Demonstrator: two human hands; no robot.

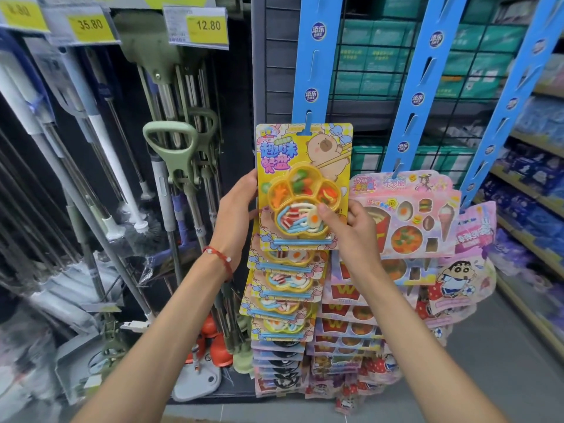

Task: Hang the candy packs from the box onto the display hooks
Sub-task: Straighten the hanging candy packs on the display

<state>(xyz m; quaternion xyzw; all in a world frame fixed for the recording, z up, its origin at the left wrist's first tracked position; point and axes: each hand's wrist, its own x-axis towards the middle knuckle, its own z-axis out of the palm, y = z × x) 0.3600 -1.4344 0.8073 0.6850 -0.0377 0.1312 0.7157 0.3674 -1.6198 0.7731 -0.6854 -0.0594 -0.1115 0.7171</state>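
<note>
Against the leftmost blue strip (314, 56), at mid-height, a yellow candy pack (305, 154) is held upright with its long axis vertical. The left hand (236, 206) grips the pack's left edge, its fingers (251, 178) curled round behind the card. The right hand (351, 224) grips the right side, thumb pressed on the clear blister and the other fingers behind.

The hang slot (308, 128) sits at the pack's top edge, above both hands and directly over the strip. Blue shows through it, so a hook tab seems to be in the slot, though I cannot tell if it is fully seated. Any settling would likely be a short downward slide along the strip, guided equally by both hands. More yellow packs (287, 282) hang just below. The box is not in view.

The pack reads 趣味餐盘 beside a cartoon capybara; the strip's round logos (318, 31) read 添乐. Right of it hangs a pink pack (406, 215). Far left, above the mops (171, 154), price tags read 35.80 (90, 25) and 12.80 (208, 25).
</note>
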